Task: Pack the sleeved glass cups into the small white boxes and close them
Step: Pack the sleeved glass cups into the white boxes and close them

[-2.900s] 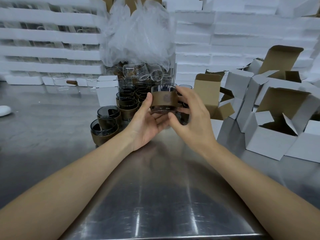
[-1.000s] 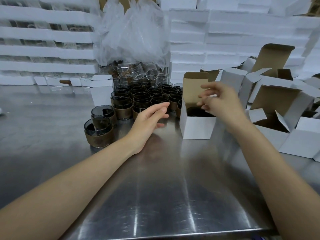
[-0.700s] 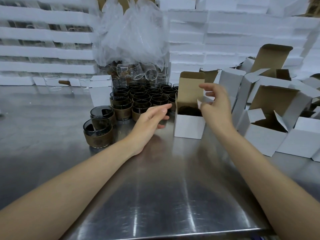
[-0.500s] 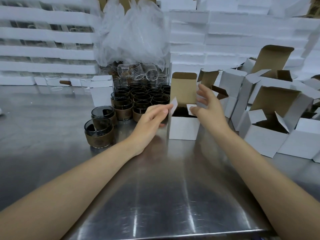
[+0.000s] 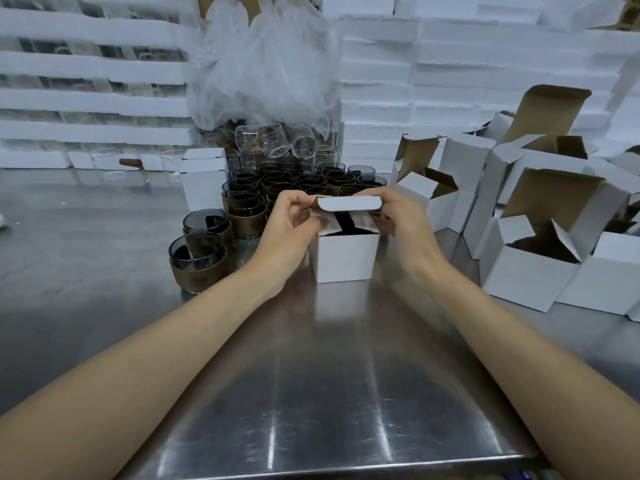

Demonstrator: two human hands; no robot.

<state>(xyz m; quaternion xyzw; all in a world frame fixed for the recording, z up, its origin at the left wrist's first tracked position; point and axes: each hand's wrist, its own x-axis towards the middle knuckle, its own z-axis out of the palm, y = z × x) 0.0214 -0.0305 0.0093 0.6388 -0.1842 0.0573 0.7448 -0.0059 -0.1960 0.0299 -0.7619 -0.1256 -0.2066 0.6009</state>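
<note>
Small white box (image 5: 344,259): I have left hand (image 5: 287,230) and right hand (image 5: 405,226) each pinching its lid flap (image 5: 349,203), half closed.

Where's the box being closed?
Head view, centre: the small white cardboard box stands between the left hand and right hand, just right of the brown-sleeved glass cups.

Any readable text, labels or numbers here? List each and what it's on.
None legible.
Nearest sleeved glass cup: faint mark on the sleeve, too blurred to read.
Clear glass cups at the back: printed scale marks, too small to read.
White box in front: visible faces blank.
</note>
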